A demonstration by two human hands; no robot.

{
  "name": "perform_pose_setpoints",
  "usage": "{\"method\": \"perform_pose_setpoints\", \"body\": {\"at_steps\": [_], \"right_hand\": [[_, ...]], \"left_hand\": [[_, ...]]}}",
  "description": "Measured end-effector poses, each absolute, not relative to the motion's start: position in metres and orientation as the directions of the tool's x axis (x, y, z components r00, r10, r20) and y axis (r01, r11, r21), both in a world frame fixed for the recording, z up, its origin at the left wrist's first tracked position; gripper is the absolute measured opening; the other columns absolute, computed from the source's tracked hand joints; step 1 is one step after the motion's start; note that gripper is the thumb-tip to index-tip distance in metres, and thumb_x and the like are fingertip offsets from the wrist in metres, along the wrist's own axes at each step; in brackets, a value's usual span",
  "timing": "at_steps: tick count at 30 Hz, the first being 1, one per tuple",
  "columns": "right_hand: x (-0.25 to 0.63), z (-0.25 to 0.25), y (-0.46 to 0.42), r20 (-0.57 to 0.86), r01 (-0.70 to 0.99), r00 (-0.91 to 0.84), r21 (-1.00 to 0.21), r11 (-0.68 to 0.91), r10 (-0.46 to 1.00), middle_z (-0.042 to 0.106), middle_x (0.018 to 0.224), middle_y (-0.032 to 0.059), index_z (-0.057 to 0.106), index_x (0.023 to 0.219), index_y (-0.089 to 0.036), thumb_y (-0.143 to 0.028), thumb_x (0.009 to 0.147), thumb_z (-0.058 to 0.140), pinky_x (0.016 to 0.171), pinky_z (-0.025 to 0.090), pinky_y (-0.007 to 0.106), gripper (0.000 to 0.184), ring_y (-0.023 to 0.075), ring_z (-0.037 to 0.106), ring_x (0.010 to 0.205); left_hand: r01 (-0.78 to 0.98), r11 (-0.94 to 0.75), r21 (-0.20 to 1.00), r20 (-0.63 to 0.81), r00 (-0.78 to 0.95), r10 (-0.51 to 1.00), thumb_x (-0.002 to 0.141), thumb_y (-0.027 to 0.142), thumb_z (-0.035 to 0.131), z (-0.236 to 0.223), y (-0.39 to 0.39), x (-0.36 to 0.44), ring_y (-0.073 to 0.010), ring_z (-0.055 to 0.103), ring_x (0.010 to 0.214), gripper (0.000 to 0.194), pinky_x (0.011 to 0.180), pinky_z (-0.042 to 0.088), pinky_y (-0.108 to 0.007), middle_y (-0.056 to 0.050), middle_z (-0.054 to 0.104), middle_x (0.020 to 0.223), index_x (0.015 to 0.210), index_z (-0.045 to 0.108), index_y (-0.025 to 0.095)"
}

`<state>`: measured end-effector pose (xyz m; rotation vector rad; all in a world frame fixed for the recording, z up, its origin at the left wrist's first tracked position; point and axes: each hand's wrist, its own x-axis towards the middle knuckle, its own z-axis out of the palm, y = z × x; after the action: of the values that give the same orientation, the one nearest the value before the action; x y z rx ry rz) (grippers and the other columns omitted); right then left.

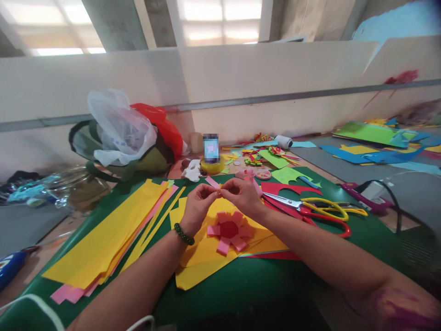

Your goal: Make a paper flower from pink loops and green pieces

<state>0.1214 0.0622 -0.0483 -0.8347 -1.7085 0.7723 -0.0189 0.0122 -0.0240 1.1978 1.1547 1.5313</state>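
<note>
My left hand (199, 206) and my right hand (243, 195) meet over the middle of the table, thumbs and forefingers pinched together. Between the fingertips is a small yellow paper strip (220, 186), mostly hidden by the fingers. A pink strip (212, 182) shows just behind them; whether it is held too I cannot tell. Below my hands a flower shape with pink petals and a red centre (229, 229) lies on yellow sheets (193, 271). Right of my right hand lie scissors with red and yellow handles (303, 207).
Long yellow sheets (103, 232) and pink strips lie on the green mat (220, 303) at left. A phone (211, 149) stands upright behind my hands. Red paper (292, 188) and a purple tool (367, 198) are at right. A bag (151, 158) with plastic sits back left.
</note>
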Motion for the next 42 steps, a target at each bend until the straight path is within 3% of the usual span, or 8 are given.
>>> {"method": "perform_pose_setpoints", "body": {"at_steps": [5,11,17,42], "right_hand": [[0.122,-0.047,0.062,0.505,0.177,-0.228,-0.819,0.545,0.833,0.069,0.067,0.0022,0.066,0.072,-0.019,-0.028,0.074,0.064,0.052,0.048,0.024,0.010,0.0136,0.061,0.058],[0.123,-0.042,0.057,0.529,0.187,-0.250,-0.796,0.576,0.811,0.070,0.066,0.0013,0.070,0.074,-0.019,-0.025,0.076,0.062,0.049,0.045,0.022,0.011,0.0122,0.061,0.055],[0.124,-0.042,0.056,0.569,0.192,-0.257,-0.762,0.618,0.781,0.069,0.065,0.0017,0.069,0.074,-0.018,-0.027,0.077,0.062,0.049,0.043,0.022,0.012,0.0117,0.059,0.054],[0.127,-0.039,0.055,0.572,0.301,-0.344,-0.684,0.665,0.745,0.067,0.064,-0.0002,0.066,0.073,-0.018,-0.017,0.077,0.058,0.053,0.044,0.022,0.009,0.0111,0.058,0.054]], "left_hand": [[-0.125,-0.197,0.972,0.176,-0.163,0.971,0.051,0.031,0.086,-0.023,0.011,-0.018,-0.0138,0.065,0.071,0.034,0.075,0.053,-0.028,0.000,0.071,0.073,0.075,0.069,0.015],[-0.160,-0.136,0.978,0.113,-0.148,0.983,0.046,0.041,0.089,-0.022,0.012,-0.019,-0.0173,0.068,0.068,0.038,0.075,0.057,-0.031,-0.002,0.072,0.067,0.066,0.070,0.015],[-0.012,-0.158,0.987,0.154,-0.156,0.976,0.050,0.052,0.085,-0.022,0.013,-0.022,-0.0193,0.069,0.061,0.044,0.063,0.057,-0.031,-0.005,0.073,0.066,0.068,0.074,0.013],[0.145,-0.204,0.968,0.220,-0.101,0.970,0.064,0.038,0.075,-0.028,0.014,-0.024,-0.0212,0.071,0.067,0.027,0.064,0.061,-0.031,-0.007,0.076,0.073,0.076,0.079,0.014]]}}
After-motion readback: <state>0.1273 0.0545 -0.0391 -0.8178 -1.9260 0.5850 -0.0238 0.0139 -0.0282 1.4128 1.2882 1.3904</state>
